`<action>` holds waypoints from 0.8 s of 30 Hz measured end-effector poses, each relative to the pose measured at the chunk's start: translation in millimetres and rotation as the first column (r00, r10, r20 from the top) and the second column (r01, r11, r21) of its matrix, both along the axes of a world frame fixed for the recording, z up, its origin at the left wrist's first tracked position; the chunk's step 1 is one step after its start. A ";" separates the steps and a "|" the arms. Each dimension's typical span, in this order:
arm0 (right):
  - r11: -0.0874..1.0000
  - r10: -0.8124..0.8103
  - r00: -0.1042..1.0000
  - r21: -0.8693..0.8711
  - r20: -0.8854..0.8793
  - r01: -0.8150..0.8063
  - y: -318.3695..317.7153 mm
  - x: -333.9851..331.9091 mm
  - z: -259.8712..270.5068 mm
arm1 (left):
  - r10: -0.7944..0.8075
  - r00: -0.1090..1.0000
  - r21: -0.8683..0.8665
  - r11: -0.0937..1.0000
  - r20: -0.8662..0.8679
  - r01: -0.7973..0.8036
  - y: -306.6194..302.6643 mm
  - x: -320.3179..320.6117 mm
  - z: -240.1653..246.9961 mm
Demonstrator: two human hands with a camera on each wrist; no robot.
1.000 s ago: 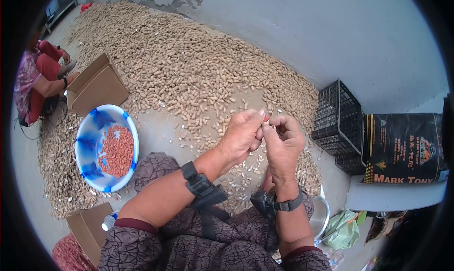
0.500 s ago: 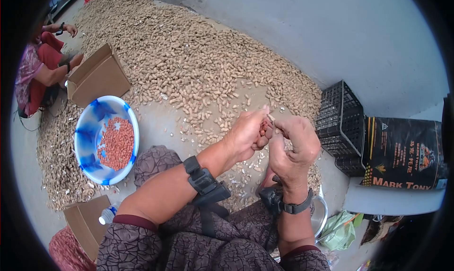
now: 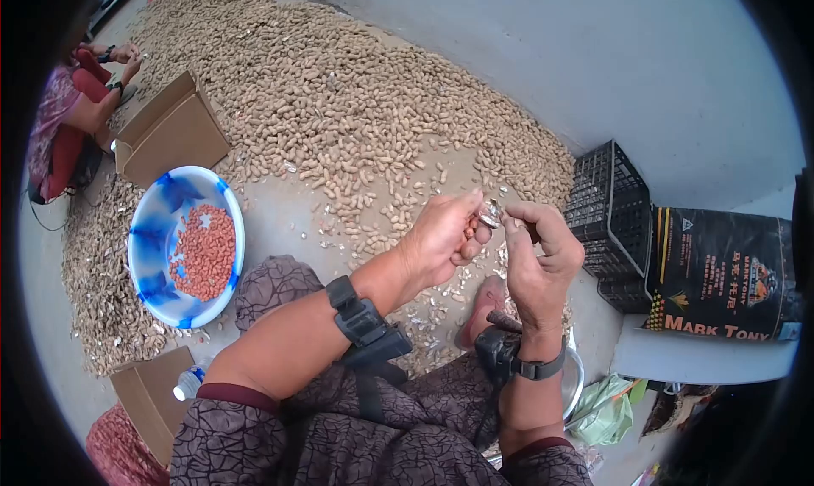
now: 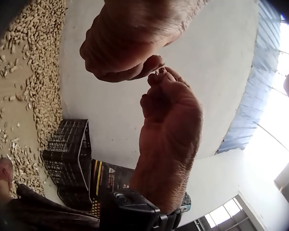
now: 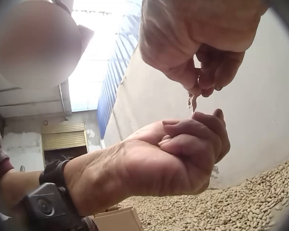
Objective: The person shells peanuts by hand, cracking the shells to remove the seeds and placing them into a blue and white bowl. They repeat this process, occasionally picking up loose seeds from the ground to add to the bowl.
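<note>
Surroundings: a wide heap of unshelled peanuts (image 3: 339,122) covered the concrete floor (image 3: 280,223) ahead of the seated person. A blue-and-white bowl (image 3: 161,223) stood on the floor to the left, with red kernels (image 3: 203,253) in it. An open cardboard box (image 3: 170,134) lay just beyond the bowl, beside a second person (image 3: 59,122) seated at the heap's edge. A black crate (image 3: 606,219) and a printed black sack (image 3: 721,270) stood against the wall on the right, well apart from the bowl.

Hands: both were raised above the lap, fingertips meeting over the near edge of the heap. The left hand (image 3: 437,240) pinched a peanut shell (image 3: 489,213) between thumb and forefinger. The right hand (image 3: 543,261) – fingers curled – pinched the same shell from the opposite side.

Position of the shell: between the two sets of fingertips, touching both. From the wrist cameras the fingers covered most of it, with only a pale fragment showing. Something reddish, possibly a kernel, sat against the left fingers – the view was too small to confirm.
</note>
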State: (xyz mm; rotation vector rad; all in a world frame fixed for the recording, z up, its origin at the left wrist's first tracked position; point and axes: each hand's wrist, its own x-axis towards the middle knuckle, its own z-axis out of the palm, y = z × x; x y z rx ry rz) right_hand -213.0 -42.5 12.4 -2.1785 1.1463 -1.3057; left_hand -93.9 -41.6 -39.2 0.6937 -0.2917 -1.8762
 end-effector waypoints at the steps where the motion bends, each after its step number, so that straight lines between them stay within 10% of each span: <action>1: 1.000 0.018 1.000 -0.012 0.000 -0.018 1.0 0.2 0.7 | 0.000 1.000 0.014 1.000 0.007 0.000 1.3 0.5 1.4; 5: 0.980 0.060 0.997 -0.185 -0.043 -0.067 2.8 0.7 8.5 | -0.001 1.000 0.033 0.999 0.008 0.000 1.9 0.6 0.1; 7: 0.976 -0.039 0.936 -0.214 -0.350 -0.039 -1.6 -1.4 -3.6 | -0.022 1.000 0.022 1.000 0.012 0.021 2.0 -0.5 -4.0; 24: 0.948 -0.038 0.929 -0.308 -0.367 -0.083 -1.8 -6.0 3.6 | -0.049 0.992 0.042 0.998 0.120 0.044 5.8 -4.5 0.9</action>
